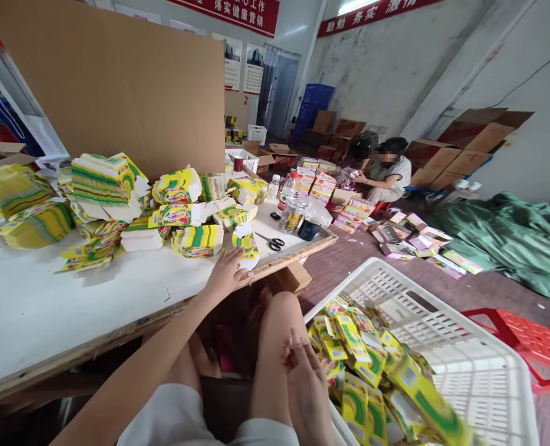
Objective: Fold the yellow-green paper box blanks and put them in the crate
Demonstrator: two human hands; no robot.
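Left arm: bare, stretched forward from the lower left, elbow nearly straight.
Left hand (226, 272): palm down, fingers spread and pointing ahead, nothing gripped.
Right arm: mostly out of frame, only the wrist showing near the lower edge.
Right hand (305, 371): lying back-up on the bare right knee, fingers loosely bent, empty.
Spacing: hands well apart, left farther forward than right.

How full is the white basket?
Partly full: yellow-green boxes fill one end of the white basket; its far floor shows bare.
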